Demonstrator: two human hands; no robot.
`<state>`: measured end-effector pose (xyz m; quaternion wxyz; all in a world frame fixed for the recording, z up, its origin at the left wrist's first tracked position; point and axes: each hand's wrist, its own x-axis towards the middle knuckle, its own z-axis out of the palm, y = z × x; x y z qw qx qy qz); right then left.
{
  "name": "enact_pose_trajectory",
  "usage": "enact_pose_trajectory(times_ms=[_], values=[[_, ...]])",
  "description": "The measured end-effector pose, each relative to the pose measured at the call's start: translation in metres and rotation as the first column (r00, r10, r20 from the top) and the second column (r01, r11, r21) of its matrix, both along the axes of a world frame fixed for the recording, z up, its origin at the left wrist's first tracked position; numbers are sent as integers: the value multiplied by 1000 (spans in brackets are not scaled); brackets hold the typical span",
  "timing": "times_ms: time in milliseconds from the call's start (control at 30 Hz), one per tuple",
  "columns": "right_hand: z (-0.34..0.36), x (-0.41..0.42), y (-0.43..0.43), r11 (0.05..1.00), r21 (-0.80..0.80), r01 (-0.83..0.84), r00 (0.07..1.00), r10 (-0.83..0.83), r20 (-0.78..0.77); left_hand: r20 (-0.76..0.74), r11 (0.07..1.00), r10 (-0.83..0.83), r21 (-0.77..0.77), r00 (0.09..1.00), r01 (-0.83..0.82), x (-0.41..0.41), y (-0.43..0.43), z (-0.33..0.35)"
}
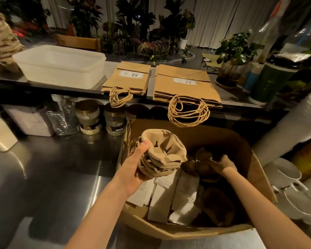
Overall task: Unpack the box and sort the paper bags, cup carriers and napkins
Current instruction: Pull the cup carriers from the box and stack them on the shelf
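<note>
While our left hand (135,167) grips a stack of pulp cup carriers (164,152) over the cardboard box (192,231), we list: right hand (223,164) inside the box, clasping a second carrier (203,158); white napkins (169,196) inside; paper bags (185,85) beyond.

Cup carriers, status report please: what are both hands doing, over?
Left hand grips carrier stack above box. Right hand inside box, fingers curled round loose carrier. Napkins lie in box; bag piles on shelf. Nothing blocking.

Dim rm: white curtains (212,18), potted plants (133,24), steel counter (52,168), upper shelf (7,79).
</note>
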<state>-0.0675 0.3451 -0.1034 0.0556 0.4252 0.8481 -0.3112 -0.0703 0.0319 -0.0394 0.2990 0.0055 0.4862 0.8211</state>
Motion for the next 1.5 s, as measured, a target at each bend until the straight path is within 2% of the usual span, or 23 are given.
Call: enact_pose_trajectory(times_ms=[167,300,500,700,900,1067,1167,1300,1500], values=[[-5,2,3,996,-85,28,999,-32,-42,-4,1000,-7,12,1000,7,2,2,1],[-7,-2,-5,999,-42,-30,999,31,16,5,1000,4,11,1000,-4,3,1,1],[-15,-1,-9,918,-390,70,997,-73,9,12,999,15,43,1000,-16,3,0,1],[-22,-12,-6,869,-486,96,993,-120,-19,12,999,21,43,1000,-21,3,0,1],[-26,-20,-17,756,-651,66,990,-130,-51,3,999,40,30,999,-40,3,0,0],[-26,-24,-24,740,-660,130,965,-248,-87,5,998,53,36,999,-53,2,1,-1],[-30,-28,-21,789,-594,156,946,-292,-138,13,998,56,24,998,-56,2,1,-2],[-23,-27,-22,861,-484,154,905,-320,-281,27,998,57,2,998,-57,1,0,-4],[6,-16,-37,777,-623,90,802,-427,-417,30,997,71,12,997,-72,3,-1,-2]])
